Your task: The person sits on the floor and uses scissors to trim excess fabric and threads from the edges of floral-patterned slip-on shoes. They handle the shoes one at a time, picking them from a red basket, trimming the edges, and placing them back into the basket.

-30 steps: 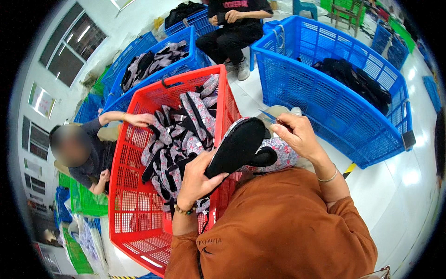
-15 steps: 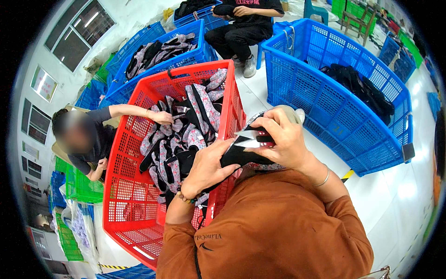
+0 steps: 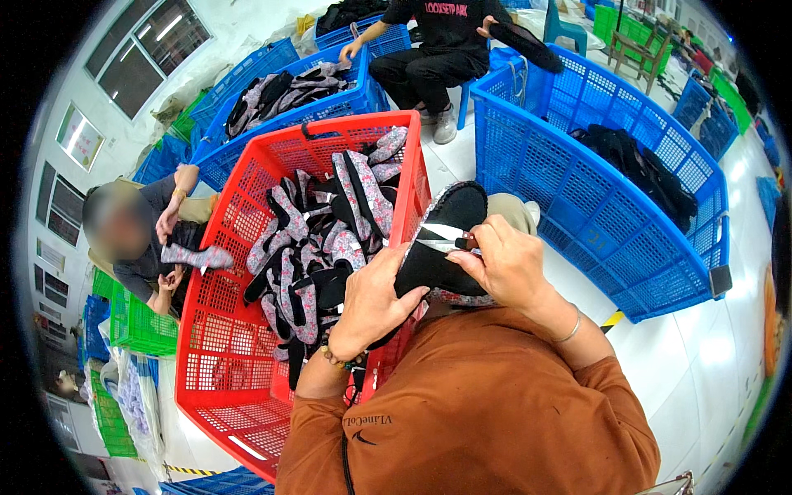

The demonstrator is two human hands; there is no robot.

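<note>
My left hand (image 3: 371, 301) grips a black slipper (image 3: 459, 206) by its near left side, thumb across the dark surface and a floral-patterned part showing underneath. In my right hand (image 3: 511, 262) is a pair of scissors (image 3: 439, 244), their pale blades lying over the middle of the slipper and pointing toward my left hand. My fingers hide most of the handles. Both hands are in front of my body, at the right side of a red crate (image 3: 216, 367) that holds a pile of floral and black slippers (image 3: 318, 247).
Left of the red crate, a seated person holds a floral slipper (image 3: 198, 256). Farther back, another person holds a black slipper (image 3: 525, 46) and reaches to a blue crate (image 3: 289, 140) of slippers. A large blue crate (image 3: 569, 186) with black pieces stands at the right.
The slipper has turned, bringing more of its black surface into view, and the scissor blades have come closer together. The left co-worker's hand has left the pile; the far one now reaches into the blue crate.
</note>
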